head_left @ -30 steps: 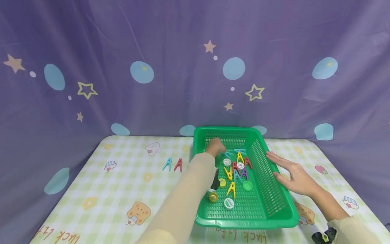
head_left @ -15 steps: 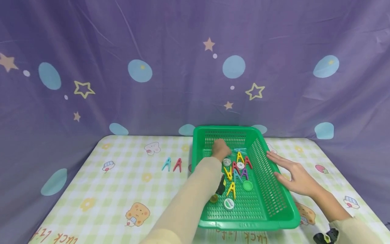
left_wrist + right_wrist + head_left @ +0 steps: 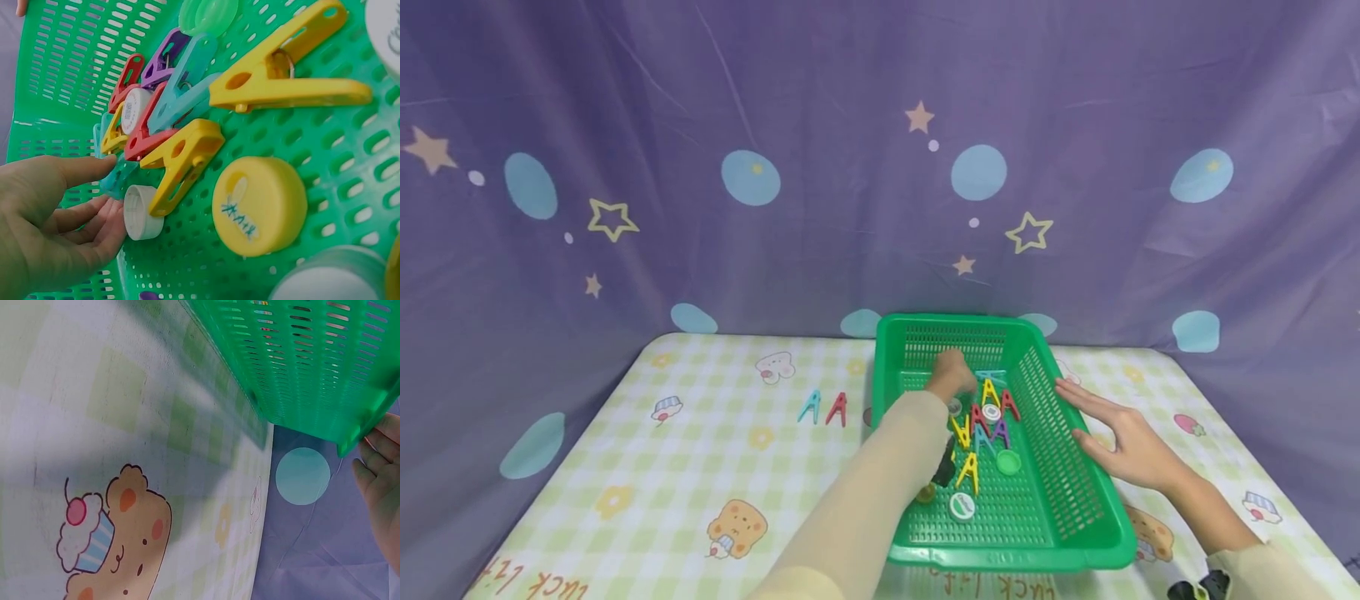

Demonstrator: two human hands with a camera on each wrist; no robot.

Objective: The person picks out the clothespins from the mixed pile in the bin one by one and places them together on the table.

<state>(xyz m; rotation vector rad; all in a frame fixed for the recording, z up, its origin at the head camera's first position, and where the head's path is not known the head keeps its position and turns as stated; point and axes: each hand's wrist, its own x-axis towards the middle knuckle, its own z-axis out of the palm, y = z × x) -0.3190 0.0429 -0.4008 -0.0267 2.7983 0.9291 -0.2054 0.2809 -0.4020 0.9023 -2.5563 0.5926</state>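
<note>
In the head view, the basket (image 3: 1015, 557) is set on the surface (image 3: 685, 467). The left hand (image 3: 953, 372) is held inside it, at about 11 o'clock from its middle, with the fingertips hidden. The right hand (image 3: 1131, 442) is laid against the outer side at 3 o'clock, fingers extended, thumb spread, nothing held. Just beside the left hand, at 3 o'clock, a far teal clip (image 3: 992, 377) is seen. Outside the basket, between 9 and 10 o'clock, a loose teal clip (image 3: 810, 407) and a loose red clip (image 3: 837, 409) are left lying side by side.

In the left wrist view, the teal clip (image 3: 119, 181) is framed by the thumb and fingers of the left hand, which lies at 8 o'clock from it; whether it is gripped cannot be told. From the clip, a white cap (image 3: 142, 212) is found just beside at 5 o'clock, a red clip (image 3: 143, 147) near 1 o'clock, and a yellow cap (image 3: 259, 212) farther off at 3 o'clock.

In the right wrist view, the basket's rim is touched by the right hand's fingertips at 3 o'clock.
</note>
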